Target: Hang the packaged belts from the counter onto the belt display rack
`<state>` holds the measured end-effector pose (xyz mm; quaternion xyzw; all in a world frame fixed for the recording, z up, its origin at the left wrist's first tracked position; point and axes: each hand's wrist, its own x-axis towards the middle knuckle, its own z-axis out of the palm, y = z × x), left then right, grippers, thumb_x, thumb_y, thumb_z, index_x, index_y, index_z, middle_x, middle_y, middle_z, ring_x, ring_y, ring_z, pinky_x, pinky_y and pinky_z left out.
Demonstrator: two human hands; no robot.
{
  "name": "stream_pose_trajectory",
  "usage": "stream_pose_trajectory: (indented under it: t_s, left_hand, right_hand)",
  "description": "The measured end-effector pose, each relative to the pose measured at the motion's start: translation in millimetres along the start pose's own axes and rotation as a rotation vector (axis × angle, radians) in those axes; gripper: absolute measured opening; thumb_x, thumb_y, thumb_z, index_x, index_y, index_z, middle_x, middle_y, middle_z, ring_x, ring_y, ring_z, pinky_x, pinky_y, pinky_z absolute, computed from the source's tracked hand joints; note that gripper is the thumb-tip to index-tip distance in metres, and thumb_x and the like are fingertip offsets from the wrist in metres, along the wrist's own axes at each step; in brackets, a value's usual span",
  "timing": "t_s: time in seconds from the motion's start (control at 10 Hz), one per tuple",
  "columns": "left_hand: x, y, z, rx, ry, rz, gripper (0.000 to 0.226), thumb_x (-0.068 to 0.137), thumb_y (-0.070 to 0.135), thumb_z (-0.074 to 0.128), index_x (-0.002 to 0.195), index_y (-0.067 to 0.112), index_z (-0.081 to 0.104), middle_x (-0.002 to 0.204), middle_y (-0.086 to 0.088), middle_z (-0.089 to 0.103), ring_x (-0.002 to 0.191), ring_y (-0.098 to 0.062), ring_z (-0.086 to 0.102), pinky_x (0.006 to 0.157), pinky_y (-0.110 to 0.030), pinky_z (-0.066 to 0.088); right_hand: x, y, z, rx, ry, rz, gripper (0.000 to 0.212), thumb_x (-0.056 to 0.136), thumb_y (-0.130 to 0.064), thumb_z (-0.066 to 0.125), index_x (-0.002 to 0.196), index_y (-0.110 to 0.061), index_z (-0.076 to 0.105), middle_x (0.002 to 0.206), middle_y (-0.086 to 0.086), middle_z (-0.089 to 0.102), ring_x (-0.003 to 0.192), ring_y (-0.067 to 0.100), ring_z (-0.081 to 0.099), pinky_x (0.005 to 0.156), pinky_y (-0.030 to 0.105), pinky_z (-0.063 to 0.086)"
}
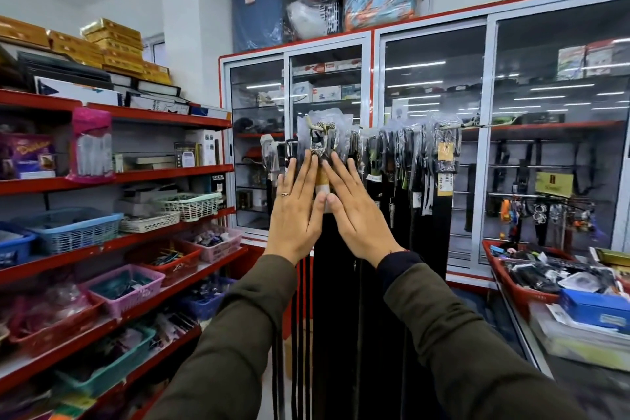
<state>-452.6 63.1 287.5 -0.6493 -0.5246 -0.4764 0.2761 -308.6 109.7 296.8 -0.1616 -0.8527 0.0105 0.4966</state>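
Here, in the head view, the packaged belt (pixel 318 143) hangs at the near end of the belt display rack (pixel 402 129); a careless push could probably slip its plastic hole off the hook. The left hand (pixel 296 211) and right hand (pixel 354 211) lie flat, fingers spread, pressing its front, gripping nothing.

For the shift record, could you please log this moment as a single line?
left hand: open, flat on packaged belt | right hand: open, flat on it | belt: on belt display rack hook
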Motion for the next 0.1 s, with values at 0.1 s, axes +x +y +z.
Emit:
stream_pose_trajectory:
  t_s: [0.1]
  left_hand:
    - [-3.7,10.7,0.2,0.111,0.028,-0.032,0.067,0.105,0.049,0.019,0.163,0.020,0.007,0.173,0.001,-0.001,0.160,-0.017,-0.006,0.129,-0.053,0.006]
  right_hand:
    - [-8.7,-5.2,-15.2,0.054,0.005,0.007,0.054,0.109,-0.033,0.034,0.161,-0.028,0.020,0.171,-0.015,0.006,0.159,0.005,-0.006,0.130,0.038,0.017]
